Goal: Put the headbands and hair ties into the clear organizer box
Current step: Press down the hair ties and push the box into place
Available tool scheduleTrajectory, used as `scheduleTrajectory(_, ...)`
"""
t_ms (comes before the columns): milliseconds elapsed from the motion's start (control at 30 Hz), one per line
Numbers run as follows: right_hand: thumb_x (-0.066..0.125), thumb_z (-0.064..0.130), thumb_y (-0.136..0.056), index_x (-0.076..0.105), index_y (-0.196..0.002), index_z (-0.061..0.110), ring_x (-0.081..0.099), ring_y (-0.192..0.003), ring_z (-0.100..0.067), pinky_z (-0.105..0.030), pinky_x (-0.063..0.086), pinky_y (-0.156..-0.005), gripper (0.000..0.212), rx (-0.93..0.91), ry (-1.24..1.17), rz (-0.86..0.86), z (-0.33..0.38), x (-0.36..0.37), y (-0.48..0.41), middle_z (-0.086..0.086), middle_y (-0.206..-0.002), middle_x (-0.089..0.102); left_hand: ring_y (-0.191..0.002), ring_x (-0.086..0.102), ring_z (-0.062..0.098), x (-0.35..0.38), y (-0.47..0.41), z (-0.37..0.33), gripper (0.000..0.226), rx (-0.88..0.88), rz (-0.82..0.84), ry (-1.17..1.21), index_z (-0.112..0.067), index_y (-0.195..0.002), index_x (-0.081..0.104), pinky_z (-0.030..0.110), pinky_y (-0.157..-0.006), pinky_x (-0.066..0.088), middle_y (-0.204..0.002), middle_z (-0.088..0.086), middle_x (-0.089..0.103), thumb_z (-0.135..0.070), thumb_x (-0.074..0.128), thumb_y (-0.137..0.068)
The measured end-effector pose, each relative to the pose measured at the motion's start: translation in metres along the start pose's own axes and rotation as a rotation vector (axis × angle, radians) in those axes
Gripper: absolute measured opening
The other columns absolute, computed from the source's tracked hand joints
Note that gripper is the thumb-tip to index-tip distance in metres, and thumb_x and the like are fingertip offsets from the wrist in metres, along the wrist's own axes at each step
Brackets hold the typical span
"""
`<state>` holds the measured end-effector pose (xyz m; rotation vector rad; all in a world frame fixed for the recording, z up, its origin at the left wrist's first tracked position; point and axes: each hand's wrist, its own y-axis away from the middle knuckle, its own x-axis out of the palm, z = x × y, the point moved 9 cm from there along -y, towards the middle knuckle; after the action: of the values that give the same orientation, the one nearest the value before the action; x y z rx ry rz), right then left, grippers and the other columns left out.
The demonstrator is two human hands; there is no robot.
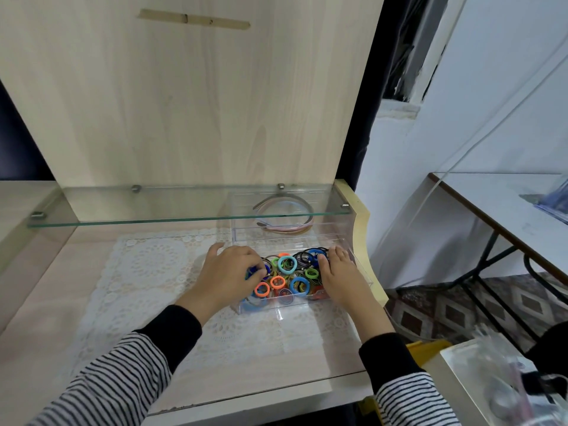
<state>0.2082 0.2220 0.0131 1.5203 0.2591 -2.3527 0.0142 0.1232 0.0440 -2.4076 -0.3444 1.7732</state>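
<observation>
A clear organizer box [362, 273] stands on the lace mat at the right of the wooden shelf. Its near compartment holds a heap of several coloured hair ties [289, 272]: blue, orange, green, teal and black. Headbands [284, 215], pink and grey, lie in the far compartment, seen through the glass shelf. My left hand [229, 276] rests on the left side of the heap, fingers curled into the ties. My right hand [341, 276] lies flat on the right side of the heap, fingers straight and pointing away.
A glass shelf [138, 207] juts out just above the box's far part. A white lace mat [147, 272] covers the wooden surface. To the right stand a white table [507, 204] on a black frame and a clear bag of items [507, 382].
</observation>
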Motion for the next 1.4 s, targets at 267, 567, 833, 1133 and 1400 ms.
scheduleTrajectory(267, 0.021, 0.036, -0.103, 0.020, -0.148, 0.003, 0.010, -0.146, -0.021, -0.028, 0.006, -0.116, 0.055, -0.023, -0.090, -0.012, 0.001, -0.008, 0.006, -0.013, -0.157, 0.018, -0.116, 0.048, 0.004, 0.005, 0.002, 0.003, 0.023, 0.018, 0.068, -0.024, -0.039, -0.103, 0.064, 0.044, -0.113, 0.015, -0.117, -0.022, 0.056, -0.054, 0.058, -0.085)
scheduleTrajectory(567, 0.021, 0.041, -0.102, 0.019, -0.149, 0.006, 0.008, -0.147, -0.021, -0.031, 0.006, -0.117, 0.059, 0.010, -0.124, 0.006, -0.005, -0.004, 0.003, -0.010, -0.158, 0.016, -0.102, 0.059, 0.008, -0.010, -0.005, 0.010, 0.024, 0.058, -0.077, 0.010, -0.031, -0.099, 0.072, 0.032, -0.089, 0.033, -0.109, -0.018, 0.065, -0.046, 0.054, -0.094)
scheduleTrajectory(833, 0.021, 0.042, -0.102, 0.020, -0.149, 0.006, 0.009, -0.147, -0.021, -0.030, 0.007, -0.117, 0.059, -0.004, -0.132, -0.003, -0.001, -0.006, 0.005, -0.009, -0.158, 0.017, -0.106, 0.052, 0.002, 0.000, -0.004, 0.008, 0.026, 0.076, 0.031, -0.054, -0.038, -0.098, 0.067, 0.033, -0.094, 0.027, -0.110, -0.022, 0.060, -0.059, 0.058, -0.085)
scheduleTrajectory(1133, 0.029, 0.032, -0.103, 0.039, -0.142, 0.009, 0.029, -0.140, -0.020, -0.031, 0.022, -0.114, 0.047, -0.091, -0.122, -0.194, 0.005, -0.023, 0.017, -0.007, -0.149, 0.038, -0.100, 0.059, 0.008, -0.001, 0.005, 0.012, 0.038, 0.070, -0.065, 0.038, -0.034, -0.106, 0.067, 0.038, -0.089, 0.046, -0.110, -0.018, 0.060, -0.055, 0.041, -0.087)
scheduleTrajectory(1400, 0.047, 0.023, -0.093, 0.057, -0.125, 0.003, 0.049, -0.125, -0.029, -0.039, 0.038, -0.104, 0.039, -0.064, 0.016, -0.447, -0.012, -0.027, 0.033, -0.012, -0.129, 0.060, -0.148, 0.016, 0.015, 0.020, 0.036, 0.021, 0.080, -0.070, 0.068, 0.118, -0.029, -0.150, 0.031, 0.036, -0.120, 0.018, -0.161, -0.005, 0.020, -0.071, 0.011, -0.084)
